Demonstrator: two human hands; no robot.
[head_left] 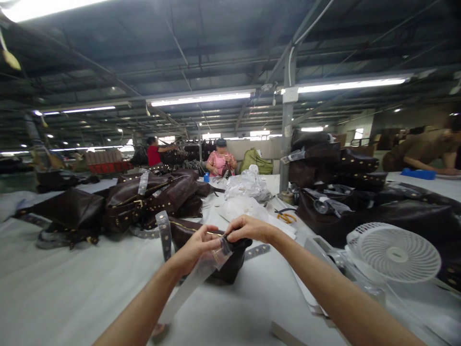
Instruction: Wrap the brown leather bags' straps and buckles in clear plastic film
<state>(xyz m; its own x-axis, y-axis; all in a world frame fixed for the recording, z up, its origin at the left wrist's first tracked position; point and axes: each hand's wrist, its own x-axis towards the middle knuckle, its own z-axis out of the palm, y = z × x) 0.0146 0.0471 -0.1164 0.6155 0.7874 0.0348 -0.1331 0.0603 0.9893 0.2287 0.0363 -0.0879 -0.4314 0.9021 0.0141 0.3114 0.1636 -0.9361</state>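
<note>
A dark brown leather bag [231, 270] with a brass-coloured zip along its top stands on the white-covered table in front of me. My left hand [199, 248] is closed on a clear plastic strip [192, 288], which hangs down toward me across the bag's near side. At the bag's right top end, my right hand [248, 228] pinches a dark bit of the bag by the zip end, with the strip's upper end beside its fingertips. A studded strap [164, 234] in clear wrapping rises at the bag's left.
Brown studded bags [133, 197] lie piled at left, and more bags [334, 168] are stacked at right. A white fan [394, 252] stands near my right arm. Yellow-handled scissors [286, 218] and crumpled clear plastic [248, 185] lie beyond the bag. A person in pink [220, 161] sits opposite.
</note>
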